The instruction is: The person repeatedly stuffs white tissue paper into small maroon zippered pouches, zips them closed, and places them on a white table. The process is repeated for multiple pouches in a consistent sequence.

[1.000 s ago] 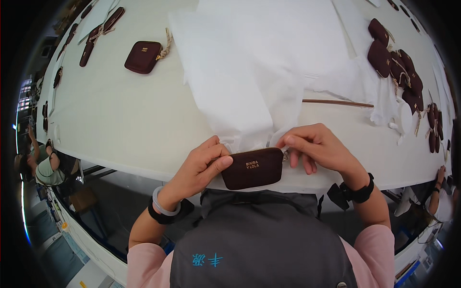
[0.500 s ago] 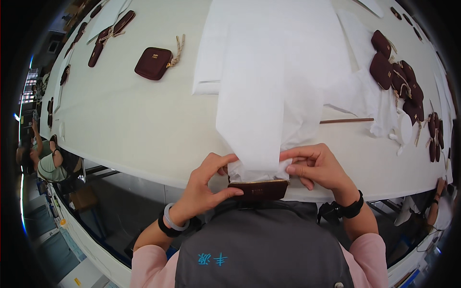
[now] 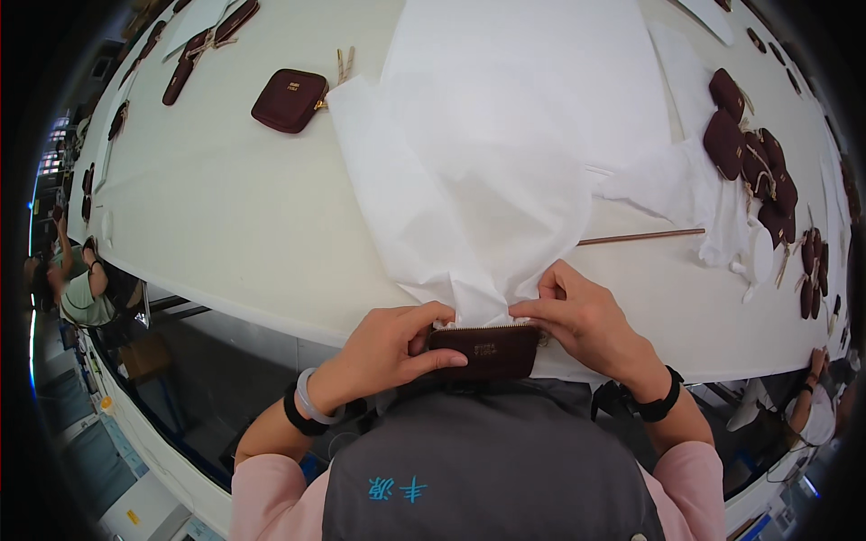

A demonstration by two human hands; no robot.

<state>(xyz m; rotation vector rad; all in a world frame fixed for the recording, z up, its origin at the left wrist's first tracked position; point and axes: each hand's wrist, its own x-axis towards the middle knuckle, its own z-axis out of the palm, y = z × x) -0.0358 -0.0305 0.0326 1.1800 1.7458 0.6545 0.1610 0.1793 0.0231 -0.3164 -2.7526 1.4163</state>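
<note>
Gripping a small maroon zip pouch (image 3: 485,352) at the near edge of the white table (image 3: 225,225), the left hand (image 3: 383,352) is closed around the pouch's left end, thumb laid across its front. The right hand (image 3: 591,325) is pinched with thumb and fingertips at the pouch's open top, where a gathered sheet of white tissue paper (image 3: 469,198) is being fed into the mouth. The rest of the sheet is spread back over the table.

A tear in the thin paper is judged likely if it is pulled against the zip teeth, and a snag could be caused if the zip were run over a trapped fold. The pouch could also be let slip off the table edge, since it is held just beyond it.

How far the paper reaches inside cannot be told; the pouch's interior and zip slider are hidden by fingers. Another maroon pouch (image 3: 289,100) and a heap of similar pieces (image 3: 753,167) are bent by the lens toward the rim.
</note>
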